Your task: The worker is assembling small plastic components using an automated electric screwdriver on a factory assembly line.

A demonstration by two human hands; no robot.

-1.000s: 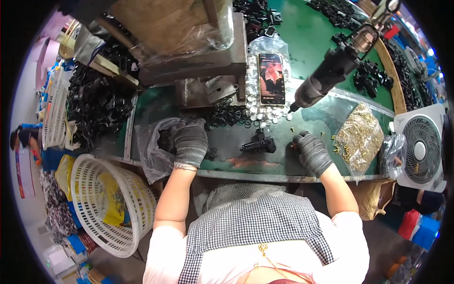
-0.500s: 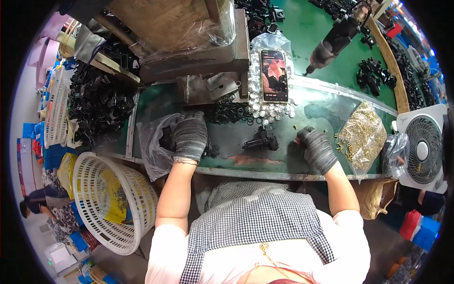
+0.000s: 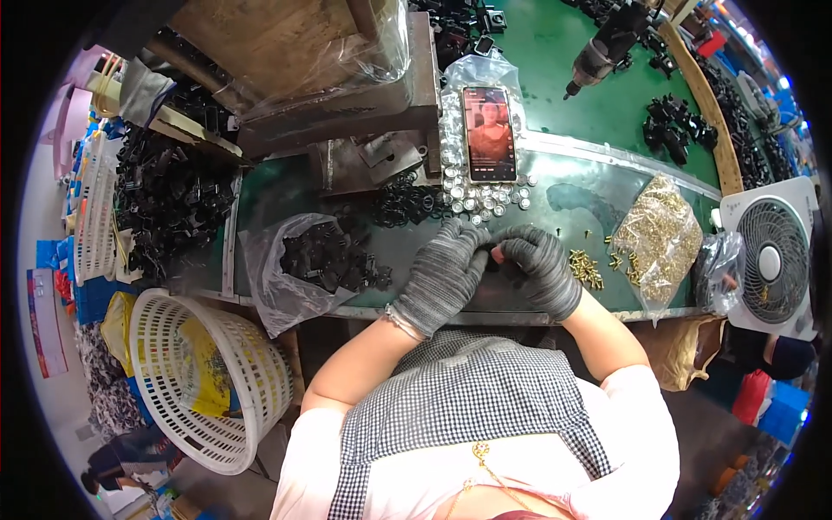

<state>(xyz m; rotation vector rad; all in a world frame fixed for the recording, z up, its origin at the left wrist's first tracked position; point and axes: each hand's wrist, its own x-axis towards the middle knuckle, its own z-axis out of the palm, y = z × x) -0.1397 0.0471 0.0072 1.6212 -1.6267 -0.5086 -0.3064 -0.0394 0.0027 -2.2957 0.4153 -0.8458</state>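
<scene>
In the head view two gloved hands meet at the middle of the green counter [image 3: 555, 35], near its front edge: the left hand [image 3: 444, 276] and the right hand [image 3: 539, 264] both curl inward with fingertips touching over one small part [image 3: 491, 254], which is mostly hidden between them; both hands are closed around it, though what it is cannot be told. Just right of the right hand lies a small cluster of brass screws [image 3: 588, 269], too many and too small to count, and beyond it one clear bag of brass screws [image 3: 663, 236]. Left of the left hand sits one open plastic bag of black parts [image 3: 322, 258]. Behind the hands are a scatter of silver caps [image 3: 482, 201], one loose heap of black rings [image 3: 406, 204], and one phone [image 3: 490, 133] lying on a bag. One power screwdriver [image 3: 607, 43] hangs above the far counter. One white fan [image 3: 774, 258] stands at the right, and one white basket [image 3: 206, 377] sits below the counter at the left.
</scene>
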